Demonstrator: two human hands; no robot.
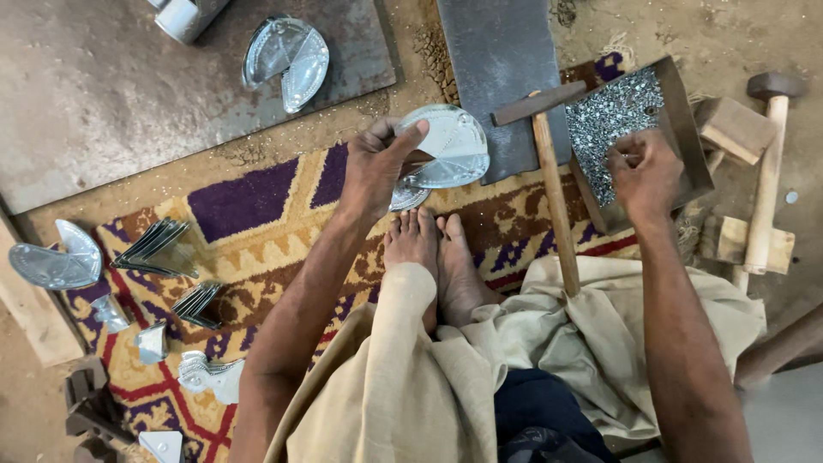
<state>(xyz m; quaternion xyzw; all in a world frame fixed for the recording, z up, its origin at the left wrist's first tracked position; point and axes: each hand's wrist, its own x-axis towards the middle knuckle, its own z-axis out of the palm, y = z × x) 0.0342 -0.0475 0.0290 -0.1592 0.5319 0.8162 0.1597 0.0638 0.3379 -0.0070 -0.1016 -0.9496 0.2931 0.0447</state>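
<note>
Setting: a dirt workshop floor (257,150) spread with a patterned rug (249,201), on which we sit with legs drawn up. Nearest, bare feet (433,253). Just beyond them, the left hand (377,163), arm extended forward, fingers clamped on the shiny metal piece (450,146), held tilted above the rug. To the right, the right hand (643,171), wrist bent downward, fingertips pinched together inside the tray of small rivets (613,107). Between the two, a hammer (549,163) lying across a dark steel plate (501,51). Risk, in our judgement: thin sheet edges could cut the thumb; pinched rivets could spill.
</note>
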